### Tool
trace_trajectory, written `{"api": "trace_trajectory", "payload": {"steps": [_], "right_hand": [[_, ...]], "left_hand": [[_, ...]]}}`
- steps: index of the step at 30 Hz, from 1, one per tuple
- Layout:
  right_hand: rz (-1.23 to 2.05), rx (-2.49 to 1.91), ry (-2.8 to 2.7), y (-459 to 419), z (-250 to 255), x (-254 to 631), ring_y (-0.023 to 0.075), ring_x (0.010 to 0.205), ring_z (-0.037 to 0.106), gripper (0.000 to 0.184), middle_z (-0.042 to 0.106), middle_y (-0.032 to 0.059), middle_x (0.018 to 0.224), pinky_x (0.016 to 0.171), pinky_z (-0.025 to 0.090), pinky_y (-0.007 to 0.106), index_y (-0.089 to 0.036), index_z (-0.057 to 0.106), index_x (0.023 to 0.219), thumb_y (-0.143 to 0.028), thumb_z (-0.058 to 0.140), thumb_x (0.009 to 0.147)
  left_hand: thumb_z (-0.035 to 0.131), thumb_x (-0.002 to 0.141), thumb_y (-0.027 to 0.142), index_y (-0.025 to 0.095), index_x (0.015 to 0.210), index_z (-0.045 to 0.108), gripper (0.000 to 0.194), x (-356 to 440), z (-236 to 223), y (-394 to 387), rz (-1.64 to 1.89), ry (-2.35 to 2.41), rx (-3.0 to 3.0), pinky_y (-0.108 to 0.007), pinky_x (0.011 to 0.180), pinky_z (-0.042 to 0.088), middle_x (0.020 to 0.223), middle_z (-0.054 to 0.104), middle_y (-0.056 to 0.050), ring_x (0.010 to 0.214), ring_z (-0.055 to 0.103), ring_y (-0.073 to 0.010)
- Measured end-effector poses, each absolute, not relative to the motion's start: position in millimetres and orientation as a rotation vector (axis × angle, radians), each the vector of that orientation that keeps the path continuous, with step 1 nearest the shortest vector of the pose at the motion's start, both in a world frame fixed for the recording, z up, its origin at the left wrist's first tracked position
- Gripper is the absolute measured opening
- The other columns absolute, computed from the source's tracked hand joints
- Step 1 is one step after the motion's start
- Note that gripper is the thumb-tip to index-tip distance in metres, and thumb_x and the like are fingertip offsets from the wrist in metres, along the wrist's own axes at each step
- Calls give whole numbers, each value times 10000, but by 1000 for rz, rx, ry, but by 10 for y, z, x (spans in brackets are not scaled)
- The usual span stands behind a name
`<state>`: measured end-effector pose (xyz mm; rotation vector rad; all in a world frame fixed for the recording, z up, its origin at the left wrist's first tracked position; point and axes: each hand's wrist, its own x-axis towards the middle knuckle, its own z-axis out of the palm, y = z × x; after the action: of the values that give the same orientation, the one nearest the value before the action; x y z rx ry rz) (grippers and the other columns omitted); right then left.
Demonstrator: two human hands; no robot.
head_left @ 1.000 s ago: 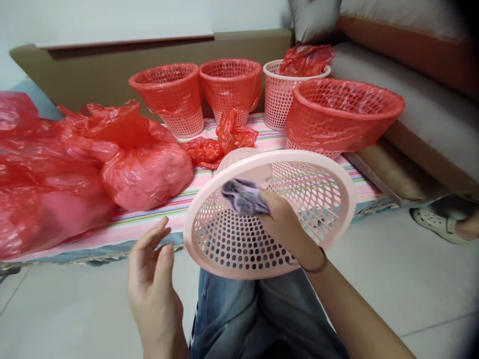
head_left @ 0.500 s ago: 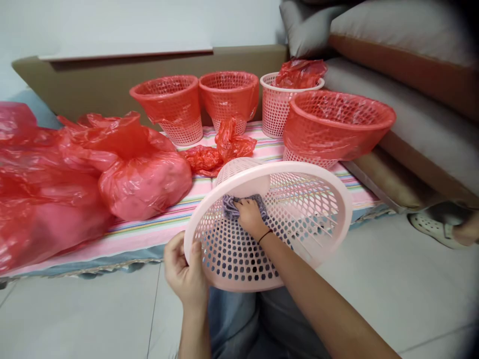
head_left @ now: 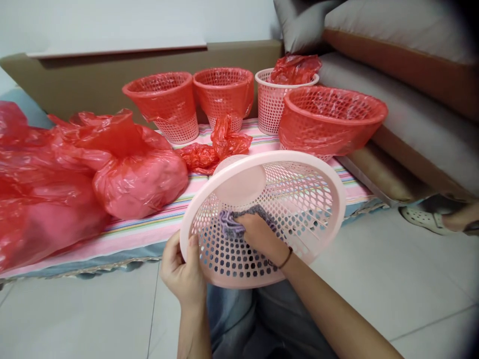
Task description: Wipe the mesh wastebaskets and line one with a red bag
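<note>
A pale pink perforated plastic basket [head_left: 318, 199] lies tipped toward me over my lap, its mouth facing me. My left hand [head_left: 181, 271] grips its rim at the lower left, thumb on the inside. My right hand [head_left: 262, 237] reaches inside the basket and presses a greyish-purple cloth [head_left: 230, 224] against the lower inner wall, fingers closed on it. A thin dark band sits on my right wrist.
Several baskets lined with red plastic bags [head_left: 329, 119] stand on a striped mat [head_left: 149, 224], one white basket [head_left: 269, 102] behind. A heap of red bags [head_left: 75, 169] fills the left. A sofa [head_left: 411, 99] and someone's sandalled foot [head_left: 434, 219] are at right.
My left hand rose from open below the basket to grip its rim. My right hand and the cloth slid down the inner wall from near the base toward the rim.
</note>
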<state>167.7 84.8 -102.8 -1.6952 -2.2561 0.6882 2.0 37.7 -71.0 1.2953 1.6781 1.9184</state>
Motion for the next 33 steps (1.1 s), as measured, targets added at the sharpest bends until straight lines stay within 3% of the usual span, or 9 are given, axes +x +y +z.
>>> {"api": "trace_trajectory", "payload": {"steps": [7,12,14,18,21,25,29,33], "right_hand": [[1026,-1610,-2129,-93,-846,1776,274,1378,434,733,567,70,1432,1215,157,550,-191,618,1341,-17,429,654],[1245,-1559,-2138,-538,-608,1890,250,1423,391,825,499,6,1493,1218,148,588,-270,566,1395,-25,395,627],[1154,-1495,-2139,-493,-516,1969,243,1409,411,795,510,13,1484,1214,179,575,-266,580,1379,-27,392,645],[657,-1490,-2055,68,-471,2052,284,1376,421,696,528,85,1465,1165,287,527,-182,620,1322,-30,429,671],[491,-1643,-2058,675,-630,1984,264,1379,398,723,517,100,1470,1161,266,493,-173,556,1388,28,377,717],[528,-1757,-2142,1176,-1017,1768,291,1349,413,637,528,82,1462,1151,221,564,-211,556,1385,14,344,828],[569,-1803,-2170,1149,-1287,1606,348,1353,393,558,589,128,1376,1136,123,672,-180,573,1366,-31,334,884],[627,-1775,-2184,898,-1235,1637,314,1357,400,587,582,81,1401,1157,108,653,-212,571,1372,-29,323,873]], "left_hand": [[779,748,376,200,843,747,202,12,-705,281,1895,1675,1182,-244,637,467,736,691,36,664,588,-129],[795,747,333,217,855,757,163,32,-679,261,1863,1569,1147,-206,650,471,755,707,46,674,600,-107],[789,755,342,218,881,758,179,62,-658,250,1852,1559,1151,-212,674,489,794,722,37,709,627,-118],[769,773,371,210,919,753,218,130,-604,211,1856,1564,1204,-235,683,516,836,735,14,733,656,-143],[765,775,390,207,942,759,248,155,-572,176,1792,1543,1257,-260,722,536,879,746,-9,786,682,-171],[771,768,404,204,961,767,279,155,-558,144,1707,1499,1298,-295,755,559,885,753,-27,816,697,-200],[755,794,392,217,988,768,262,148,-579,131,1704,1478,1339,-296,760,566,917,760,-32,826,701,-200],[741,811,392,235,1004,772,251,134,-602,125,1720,1485,1356,-292,769,563,914,764,-17,821,700,-195]]}}
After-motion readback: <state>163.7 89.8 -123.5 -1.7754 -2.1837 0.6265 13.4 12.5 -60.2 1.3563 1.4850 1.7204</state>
